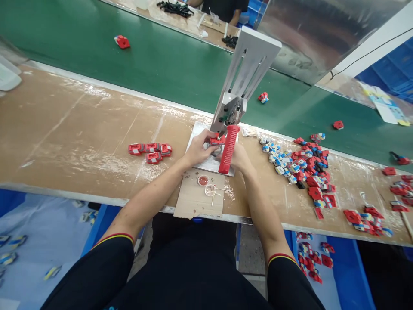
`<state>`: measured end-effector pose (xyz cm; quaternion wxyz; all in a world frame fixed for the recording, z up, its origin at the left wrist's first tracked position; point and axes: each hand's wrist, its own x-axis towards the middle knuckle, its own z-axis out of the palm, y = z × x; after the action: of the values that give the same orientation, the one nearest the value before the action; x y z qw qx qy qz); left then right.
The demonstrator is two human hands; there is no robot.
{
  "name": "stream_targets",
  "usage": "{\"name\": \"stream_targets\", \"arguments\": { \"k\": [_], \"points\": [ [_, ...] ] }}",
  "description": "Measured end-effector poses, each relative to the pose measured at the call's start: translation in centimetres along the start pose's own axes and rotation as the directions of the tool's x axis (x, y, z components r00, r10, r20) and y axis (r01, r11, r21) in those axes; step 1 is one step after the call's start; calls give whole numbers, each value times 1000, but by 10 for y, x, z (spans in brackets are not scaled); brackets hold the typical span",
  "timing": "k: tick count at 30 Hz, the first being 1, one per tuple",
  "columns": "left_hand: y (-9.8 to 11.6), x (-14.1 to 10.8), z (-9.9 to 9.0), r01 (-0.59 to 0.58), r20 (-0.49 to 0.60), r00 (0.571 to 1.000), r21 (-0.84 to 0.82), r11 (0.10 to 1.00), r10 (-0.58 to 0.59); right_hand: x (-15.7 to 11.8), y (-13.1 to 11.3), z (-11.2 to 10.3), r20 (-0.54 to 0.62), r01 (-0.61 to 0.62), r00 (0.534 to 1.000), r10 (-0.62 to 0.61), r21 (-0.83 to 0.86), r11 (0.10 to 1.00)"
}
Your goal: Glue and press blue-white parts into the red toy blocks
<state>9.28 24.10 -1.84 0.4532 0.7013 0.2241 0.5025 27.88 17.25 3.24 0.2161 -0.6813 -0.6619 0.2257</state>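
A silver toggle press (240, 69) with a ribbed red handle (229, 148) stands on a pale metal base in front of me. My left hand (200, 150) is closed on a small red plastic toy part (217, 140), thumb and fingers gripping it beneath the press's tip. Just behind and right of the handle is my right hand (239, 157); the handle covers its fingers, so its grip does not show. A piece of cardboard (187, 198) lies before the press, bearing a small cup of red liquid (203, 180), another small cup (210, 190) and cotton swabs.
Several red toy parts (153, 147) sit to the left. A large pile of red, white and blue toy parts (309, 163) spreads at right. Beyond the table runs a green conveyor belt (180, 69). Blue bins (345, 262) stand below the edge. Another person (222, 6) is across the belt.
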Motion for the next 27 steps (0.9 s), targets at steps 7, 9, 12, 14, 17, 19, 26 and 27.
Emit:
{"name": "stream_targets", "arguments": {
  "k": [7,9,12,14,17,19,26,27],
  "points": [
    [-2,1,-2,13,8,1000,-11,1000,-13,8,-3,5,44,29,999,-25,-101,995],
    [-3,3,-3,9,17,1000,-12,1000,-9,7,-1,6,50,51,998,-47,-82,995],
    [-5,8,-6,11,31,999,-26,1000,-10,9,1,5,78,76,994,-71,-63,995],
    [-5,10,-7,14,39,999,-34,999,-13,11,0,2,89,94,992,-89,-55,994],
    [-4,12,-7,5,48,999,-48,999,-2,11,-2,-2,77,107,992,-104,-34,994],
    [-3,12,-7,-11,61,998,-56,998,14,9,-2,-1,41,116,992,-116,-3,993],
    [-4,10,-5,-36,51,998,2,999,36,5,18,24,-106,133,987,-118,142,981],
    [-4,10,-4,-42,51,998,5,999,41,6,21,29,-123,136,985,-119,139,981]
  ]
}}
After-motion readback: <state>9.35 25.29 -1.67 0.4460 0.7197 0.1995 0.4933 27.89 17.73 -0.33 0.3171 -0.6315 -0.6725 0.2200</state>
